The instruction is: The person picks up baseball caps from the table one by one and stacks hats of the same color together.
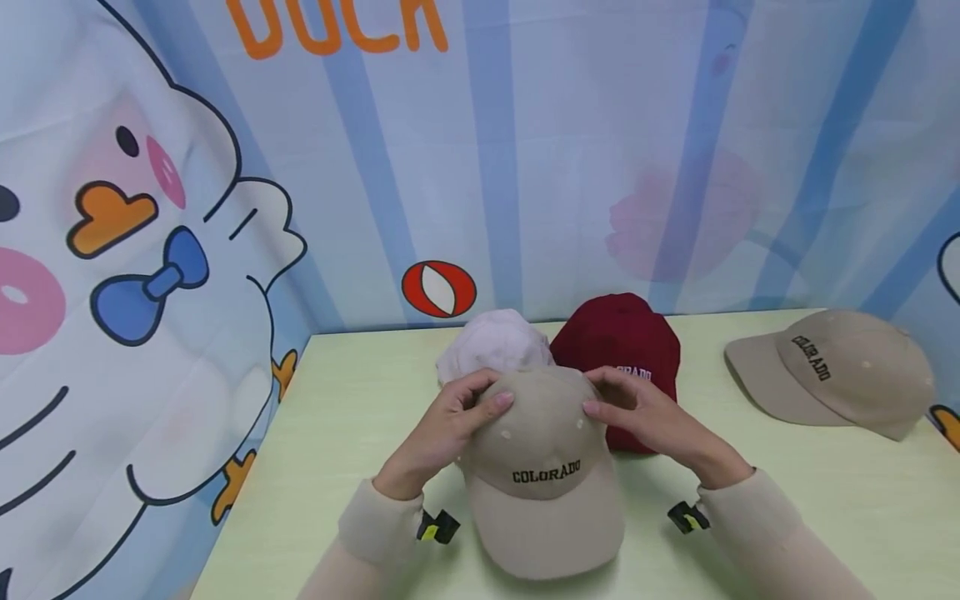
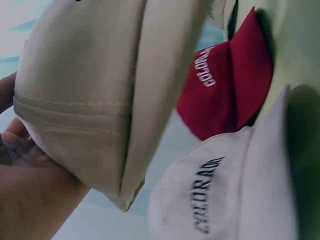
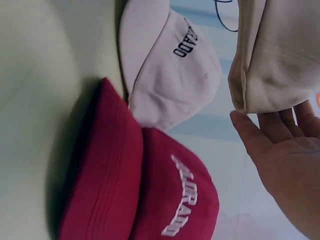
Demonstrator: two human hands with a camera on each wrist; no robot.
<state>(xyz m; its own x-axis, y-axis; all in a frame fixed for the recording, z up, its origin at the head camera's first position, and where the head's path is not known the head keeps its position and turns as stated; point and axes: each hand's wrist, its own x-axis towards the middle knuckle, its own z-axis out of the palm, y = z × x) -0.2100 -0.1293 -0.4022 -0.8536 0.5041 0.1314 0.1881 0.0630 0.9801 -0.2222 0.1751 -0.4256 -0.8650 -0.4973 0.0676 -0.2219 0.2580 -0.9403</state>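
Note:
In the head view a beige cap [image 1: 543, 442] with dark COLORADO lettering is held raised over the table, its brim toward me. My left hand [image 1: 453, 421] grips one side of its crown, thumb on the front panel and fingers curled behind. On the opposite side my right hand [image 1: 656, 421] grips the crown the same way. Both wrist views show the underside edge of the beige cap's brim well above the other caps. Behind it sit a white cap [image 1: 495, 342], partly covered, and a dark red cap [image 1: 618, 342] with white lettering.
A second beige cap [image 1: 862, 371] lies at the right of the pale green table [image 1: 337, 433], brim pointing left. A cartoon-printed cloth [image 1: 525, 167] hangs along the table's back edge and left side.

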